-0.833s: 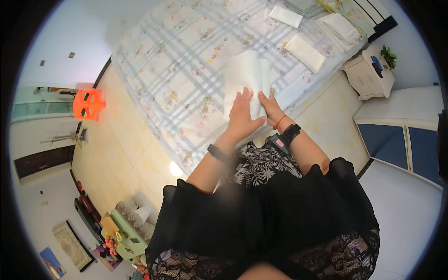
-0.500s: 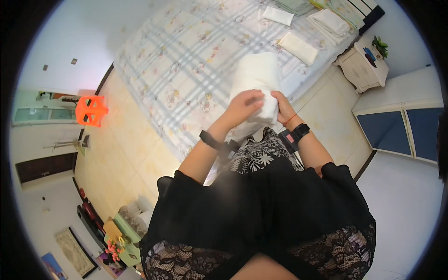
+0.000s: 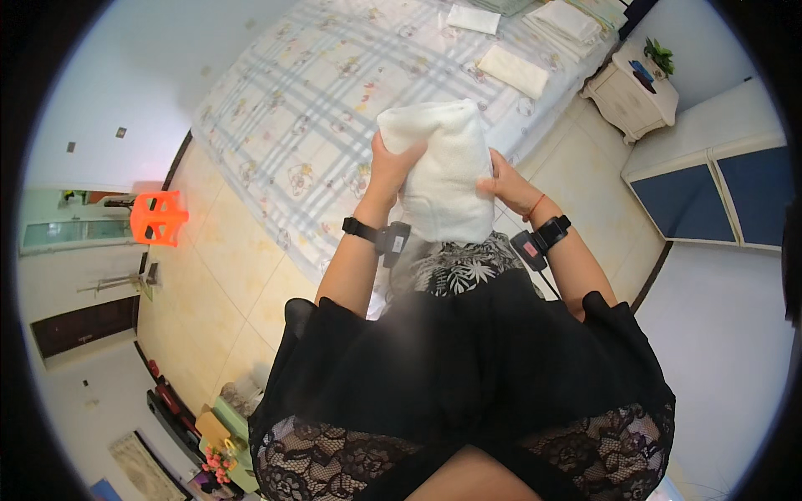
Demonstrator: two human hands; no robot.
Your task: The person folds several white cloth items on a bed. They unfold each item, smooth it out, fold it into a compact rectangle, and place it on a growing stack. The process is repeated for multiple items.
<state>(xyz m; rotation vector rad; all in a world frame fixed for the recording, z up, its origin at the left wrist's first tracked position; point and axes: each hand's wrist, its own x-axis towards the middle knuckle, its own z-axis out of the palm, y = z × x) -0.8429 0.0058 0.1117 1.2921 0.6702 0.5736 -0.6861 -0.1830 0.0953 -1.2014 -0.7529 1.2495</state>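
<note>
A thick folded white towel (image 3: pixel 447 171) is held up in front of me, over the near edge of the bed. My left hand (image 3: pixel 391 167) grips its left side, thumb laid across the front and the other fingers hidden behind. On the opposite side my right hand (image 3: pixel 506 185) is closed round the edge, its thumb pressed on the cloth. Farther off on the bed (image 3: pixel 276 108) lie a flat cream folded towel (image 3: pixel 514 72) and a smaller white one (image 3: pixel 474 18).
More folded cloths (image 3: pixel 565 21) are stacked at the bed's far right corner. Beyond it stands a cream bedside cabinet (image 3: pixel 631 96) with a plant (image 3: pixel 660 55). A low cabinet with blue doors (image 3: pixel 681 200) is on the right. An orange plastic stool (image 3: pixel 159 219) stands on the tiled floor at left.
The towel has been lifted and turned so that its broad face shows. My left hand has moved out from its front to its left side; my right hand stays on the right edge.
</note>
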